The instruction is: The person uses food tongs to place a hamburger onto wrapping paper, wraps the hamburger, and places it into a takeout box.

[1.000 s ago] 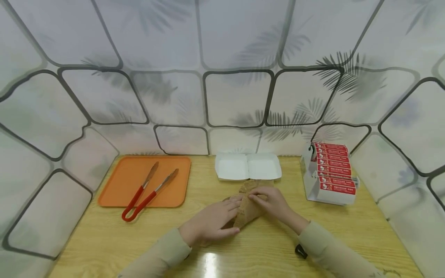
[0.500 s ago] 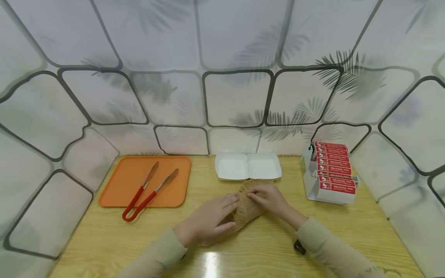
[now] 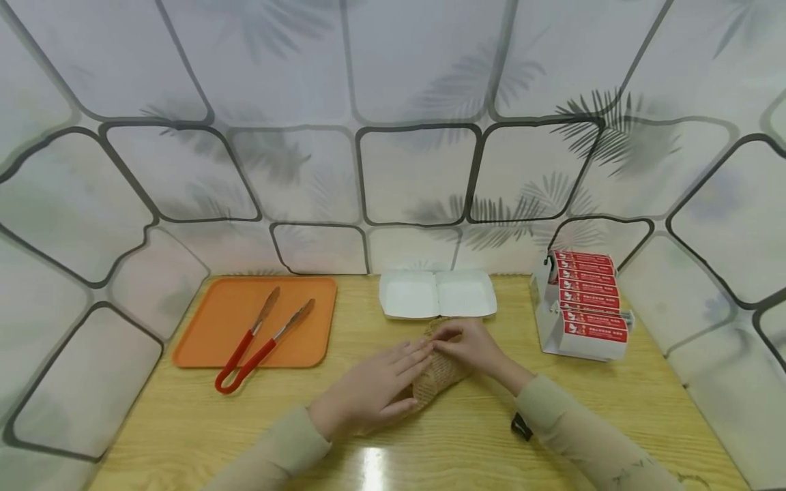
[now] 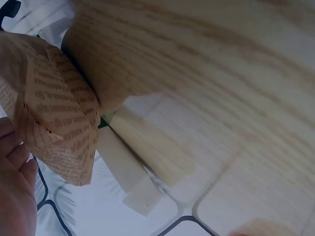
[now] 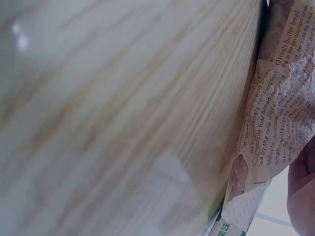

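Observation:
Between the two hands lies a bundle of brown food wrapping paper [image 3: 437, 376], printed with lines of text. In the right wrist view the wrapping paper [image 5: 275, 113] reads "Danish butter bread", and a brown lumpy surface shows through or past it. My left hand [image 3: 376, 383] lies along the bundle's left side with its fingers nearly straight, fingertips on the paper. My right hand [image 3: 468, 346] pinches the top of the paper between thumb and fingers, right beside the left fingertips. What is wrapped inside is mostly hidden.
An open white carton [image 3: 438, 294] stands just behind the bundle. On the left, red-handled tongs [image 3: 253, 354] lie across an orange tray [image 3: 211, 320]. A holder of red-and-white folded boxes [image 3: 586, 307] stands right. A small black object [image 3: 521, 427] lies by the right sleeve.
The paper's loose flap has come down over the bundle. My right hand has shifted slightly left, and the left fingertips have slid right and up to meet it.

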